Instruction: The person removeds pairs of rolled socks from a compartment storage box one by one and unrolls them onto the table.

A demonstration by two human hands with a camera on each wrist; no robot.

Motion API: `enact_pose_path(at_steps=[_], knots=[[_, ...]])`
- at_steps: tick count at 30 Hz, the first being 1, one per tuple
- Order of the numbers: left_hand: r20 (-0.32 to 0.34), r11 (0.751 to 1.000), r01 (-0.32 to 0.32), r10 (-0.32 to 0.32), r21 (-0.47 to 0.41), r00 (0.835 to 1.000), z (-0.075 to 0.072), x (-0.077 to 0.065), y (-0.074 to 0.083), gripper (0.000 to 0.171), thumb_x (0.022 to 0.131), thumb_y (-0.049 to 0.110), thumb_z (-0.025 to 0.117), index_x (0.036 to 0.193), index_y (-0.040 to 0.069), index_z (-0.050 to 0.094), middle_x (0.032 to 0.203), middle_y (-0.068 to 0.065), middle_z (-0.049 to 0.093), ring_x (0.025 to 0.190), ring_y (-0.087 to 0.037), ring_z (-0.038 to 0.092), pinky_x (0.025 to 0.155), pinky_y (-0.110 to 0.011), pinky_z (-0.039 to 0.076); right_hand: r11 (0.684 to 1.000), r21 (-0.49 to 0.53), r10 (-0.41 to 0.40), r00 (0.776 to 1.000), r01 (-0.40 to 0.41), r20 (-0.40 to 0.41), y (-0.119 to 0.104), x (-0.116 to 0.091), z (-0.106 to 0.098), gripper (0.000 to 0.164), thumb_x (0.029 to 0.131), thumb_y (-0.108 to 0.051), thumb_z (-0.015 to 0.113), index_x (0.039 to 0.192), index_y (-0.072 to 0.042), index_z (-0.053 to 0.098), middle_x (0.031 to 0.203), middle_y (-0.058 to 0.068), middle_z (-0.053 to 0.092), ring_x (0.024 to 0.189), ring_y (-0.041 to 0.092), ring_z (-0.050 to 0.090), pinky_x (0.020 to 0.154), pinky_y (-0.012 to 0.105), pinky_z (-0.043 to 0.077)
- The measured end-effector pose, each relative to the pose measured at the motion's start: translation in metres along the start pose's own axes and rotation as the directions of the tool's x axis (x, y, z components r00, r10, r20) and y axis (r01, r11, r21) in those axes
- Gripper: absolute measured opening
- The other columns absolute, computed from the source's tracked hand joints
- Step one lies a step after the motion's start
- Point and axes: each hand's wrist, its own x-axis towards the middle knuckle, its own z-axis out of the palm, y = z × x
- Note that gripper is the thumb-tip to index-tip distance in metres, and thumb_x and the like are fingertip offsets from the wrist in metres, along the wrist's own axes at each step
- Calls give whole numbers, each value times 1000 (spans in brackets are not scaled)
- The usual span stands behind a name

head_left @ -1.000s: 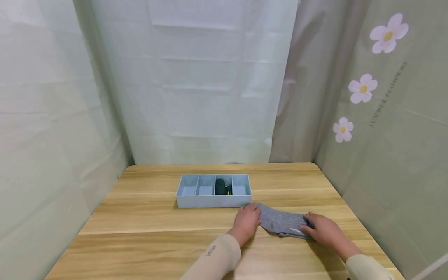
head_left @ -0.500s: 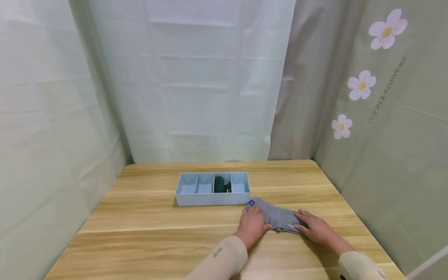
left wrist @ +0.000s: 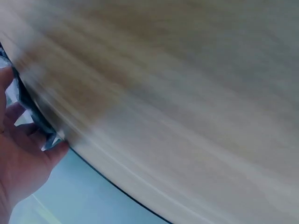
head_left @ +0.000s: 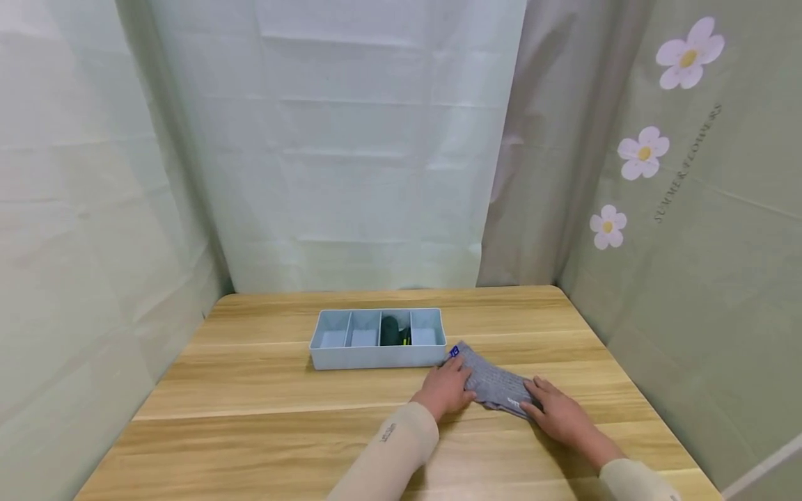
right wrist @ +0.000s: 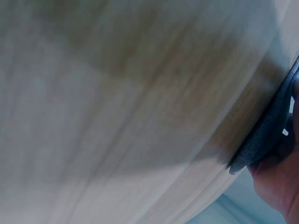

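A grey ribbed sock [head_left: 491, 381] lies slanted on the table in the head view, with pale lettering near its right end and a blue label at its upper left tip. My left hand [head_left: 445, 390] grips the left part, fingers near the label and thumb at the lower edge. At the other end, my right hand [head_left: 560, 414] holds the sock between spread fingers and thumb. The left wrist view catches the left hand [left wrist: 23, 163] with fingers bent around the cloth. In the right wrist view, the sock's edge [right wrist: 266, 135] partly covers the right hand [right wrist: 275, 186].
Just behind my left hand stands a light blue box [head_left: 376, 358] with several compartments. One compartment holds a dark green bundle [head_left: 390, 330] with a yellow-marked piece beside it. Pale curtains [head_left: 376, 174] enclose the wooden table [head_left: 250, 417] at the back and sides.
The sock has turned, its label end swinging away from me and its other end drawn left. My left hand went right, then slightly back left; my right hand shifted left.
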Motion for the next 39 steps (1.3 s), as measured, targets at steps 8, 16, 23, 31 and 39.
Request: enact_pose_path(at_steps=[8, 16, 23, 31, 39], knots=[[-98, 999, 13, -10, 34, 995, 9, 5, 5, 45, 99, 38, 60, 136, 13, 61, 149, -12, 45, 138, -29, 41, 107, -43, 41, 997, -50, 54, 995, -58, -78, -6, -4, 6, 53, 96, -33, 65, 132, 6, 59, 134, 33, 52, 123, 50, 51, 97, 60, 44], [-272, 990, -9, 47, 140, 961, 10, -2, 21, 28, 97, 40, 61, 105, 15, 71, 111, -5, 64, 108, -21, 59, 84, -37, 51, 998, -16, 67, 997, -68, -49, -8, 3, -6, 52, 94, -30, 67, 131, 5, 60, 134, 34, 52, 119, 50, 54, 94, 61, 45], [-254, 988, 19, 21, 152, 967, 13, -15, 38, 40, 95, 51, 59, 119, 20, 70, 110, -2, 64, 106, -18, 57, 79, -36, 48, 991, 54, -122, 992, 120, 36, -2, 11, -13, 48, 95, -22, 67, 134, 4, 58, 138, 31, 51, 124, 47, 51, 100, 59, 42], [-171, 985, 35, -5, 171, 985, 12, -10, 28, 39, 97, 46, 58, 130, 29, 66, 130, 3, 62, 113, -20, 58, 87, -39, 47, 996, 41, -77, 997, 77, 2, -17, 7, -2, 46, 94, -26, 67, 129, 4, 63, 136, 30, 54, 119, 45, 56, 96, 56, 46], [-180, 984, 22, 10, 175, 984, 8, -7, 14, 35, 97, 39, 62, 127, 24, 68, 121, -1, 63, 111, -21, 59, 87, -40, 48, 993, -107, 27, 991, -41, -132, -54, 4, 13, 42, 92, -27, 69, 120, 5, 67, 123, 32, 61, 103, 44, 65, 81, 54, 54]])
